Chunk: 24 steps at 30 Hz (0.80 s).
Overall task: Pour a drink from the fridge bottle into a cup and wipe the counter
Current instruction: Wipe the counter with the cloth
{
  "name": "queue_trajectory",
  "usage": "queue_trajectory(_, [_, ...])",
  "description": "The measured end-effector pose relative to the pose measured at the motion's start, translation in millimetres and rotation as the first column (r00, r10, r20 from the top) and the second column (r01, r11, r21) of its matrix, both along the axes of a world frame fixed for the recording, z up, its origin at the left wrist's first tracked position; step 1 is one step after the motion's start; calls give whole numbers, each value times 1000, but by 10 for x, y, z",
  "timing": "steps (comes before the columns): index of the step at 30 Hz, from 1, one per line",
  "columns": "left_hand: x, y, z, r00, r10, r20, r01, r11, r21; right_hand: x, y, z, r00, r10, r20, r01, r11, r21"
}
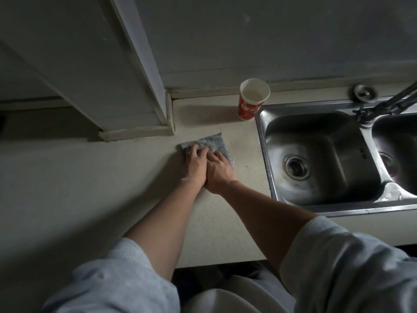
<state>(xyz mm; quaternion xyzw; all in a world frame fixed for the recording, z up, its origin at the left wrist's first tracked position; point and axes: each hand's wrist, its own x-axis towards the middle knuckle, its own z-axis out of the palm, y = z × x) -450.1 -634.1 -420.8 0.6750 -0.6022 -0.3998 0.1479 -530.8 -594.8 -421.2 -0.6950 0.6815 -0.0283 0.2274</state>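
Grey sleeves (126, 279) pushed up, forearms bare. Pale speckled table (108, 190), grey wall (248, 41) behind. Left hand (195, 162) and right hand (217, 171) side by side, touching, fingers spread, pressing grey cloth (214, 142) flat on table. Red paper cup (252, 102) upright beyond right hand, contents unclear. Steel sink (262, 136) right of hands.

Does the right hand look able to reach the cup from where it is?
Probably yes: the right hand presses the cloth, and only bare counter lies between it and the cup, which stands beside the sink.
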Motion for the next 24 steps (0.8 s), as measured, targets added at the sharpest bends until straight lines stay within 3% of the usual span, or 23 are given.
queue_trajectory(3, [197,17,-17,987,-88,133,98,992,-75,147,4,33,1000,10,-1,-10,999,32])
queue_trajectory(6, [561,35,6,982,-91,163,100,994,-52,457,-32,47,996,91,23,-92,995,38])
queue_trajectory(9, [1102,90,38,897,-102,429,175,975,-134,960,-22,98,986,150,68,-154,987,51])
queue_trajectory(11, [1492,164,5,848,-82,524,214,957,-197,1315,22,142,979,182,91,-187,981,45])
queue_trajectory(17, [2368,573,15,894,-18,448,96,984,-152,2198,385,179,969,235,73,-239,969,55])
queue_trajectory(19, [2563,709,19,944,-14,331,51,993,-103,2381,533,196,974,220,59,-222,974,46])
queue_trajectory(21, [2679,808,23,974,-52,219,72,994,-86,2486,652,205,977,207,50,-210,977,49])
queue_trajectory(24, [2723,933,13,970,-88,229,129,976,-173,2530,783,202,977,204,58,-208,976,64])
